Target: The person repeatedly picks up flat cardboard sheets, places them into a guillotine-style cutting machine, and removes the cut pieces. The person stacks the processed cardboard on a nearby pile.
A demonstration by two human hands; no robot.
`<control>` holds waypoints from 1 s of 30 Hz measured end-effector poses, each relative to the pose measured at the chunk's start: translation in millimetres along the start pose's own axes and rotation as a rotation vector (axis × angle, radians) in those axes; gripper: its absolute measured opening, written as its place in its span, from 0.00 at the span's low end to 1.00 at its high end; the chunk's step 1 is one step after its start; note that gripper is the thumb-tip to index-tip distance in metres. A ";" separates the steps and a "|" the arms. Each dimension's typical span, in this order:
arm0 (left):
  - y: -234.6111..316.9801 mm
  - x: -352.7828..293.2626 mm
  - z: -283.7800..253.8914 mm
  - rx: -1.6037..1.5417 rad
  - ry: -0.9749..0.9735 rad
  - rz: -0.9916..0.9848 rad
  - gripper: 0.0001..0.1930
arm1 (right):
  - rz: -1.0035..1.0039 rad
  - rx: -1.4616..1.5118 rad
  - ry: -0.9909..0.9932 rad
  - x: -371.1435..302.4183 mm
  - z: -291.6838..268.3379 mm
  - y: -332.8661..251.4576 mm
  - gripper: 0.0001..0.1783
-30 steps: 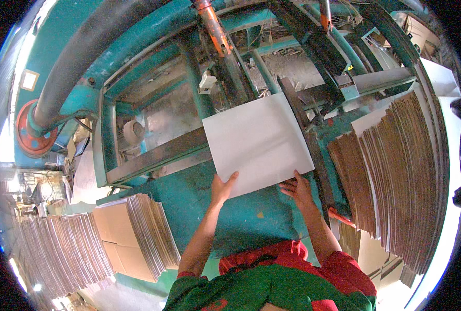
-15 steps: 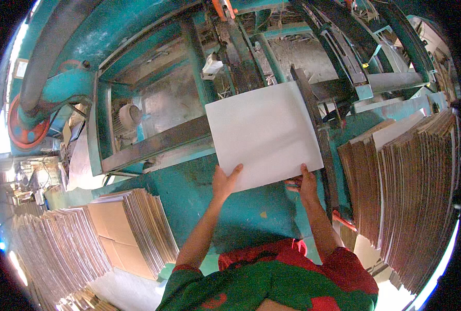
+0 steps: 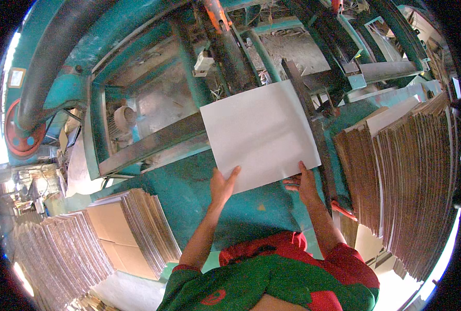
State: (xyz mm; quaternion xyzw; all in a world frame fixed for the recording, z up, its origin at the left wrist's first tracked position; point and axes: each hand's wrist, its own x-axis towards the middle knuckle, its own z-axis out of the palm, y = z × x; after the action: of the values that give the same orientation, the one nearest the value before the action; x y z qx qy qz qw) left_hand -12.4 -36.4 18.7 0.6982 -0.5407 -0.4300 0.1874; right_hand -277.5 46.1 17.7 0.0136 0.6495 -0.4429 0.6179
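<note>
Sheet [image 3: 259, 135] lies flat just beyond both hands, left hand [image 3: 223, 185] and right hand [image 3: 304, 182] each holding its near edge, long axis pointing into the machine [image 3: 152, 140].

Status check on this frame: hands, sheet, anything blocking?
Left hand and right hand on near edge of white sheet. Sheet flat on teal machine. Nothing blocking.

You're looking at a plain white sheet [image 3: 260, 136] lying against a teal machine [image 3: 189, 192] (paint patchy, with rusty brown bars). Brown ribbed cardboard stacks [image 3: 407, 176] are showing striped edges, a red wheel [image 3: 20, 137] is glowing at left, and your sleeves [image 3: 272, 280] are showing red and green.
</note>
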 end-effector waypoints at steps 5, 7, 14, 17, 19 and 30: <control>5.1 27.0 -1.8 -0.012 0.018 0.031 0.36 | 0.120 0.026 -0.009 10.8 14.0 -29.3 0.33; 8.7 64.0 -4.5 -0.121 -0.002 0.107 0.37 | 0.069 0.009 -0.069 25.4 24.1 -50.5 0.33; 36.3 174.7 -24.9 -0.037 -0.031 -0.010 0.40 | -0.020 0.020 -0.172 89.4 76.9 -109.6 0.30; 44.0 169.7 -21.8 -0.023 -0.016 -0.026 0.42 | -0.031 -0.057 -0.149 94.1 82.5 -108.9 0.29; 45.5 161.9 -16.0 0.056 0.050 -0.043 0.43 | -0.092 -0.110 -0.111 94.9 83.1 -103.6 0.30; -16.2 30.7 -2.3 0.006 -0.076 -0.011 0.40 | -0.292 -0.054 0.026 40.2 -5.3 26.7 0.28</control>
State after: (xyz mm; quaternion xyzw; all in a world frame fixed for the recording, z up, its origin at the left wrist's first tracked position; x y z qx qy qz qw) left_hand 0.4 -59.4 -4.1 0.6848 -0.5450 -0.4557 0.1621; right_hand -276.1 44.2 -30.8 -0.0921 0.6642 -0.5101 0.5386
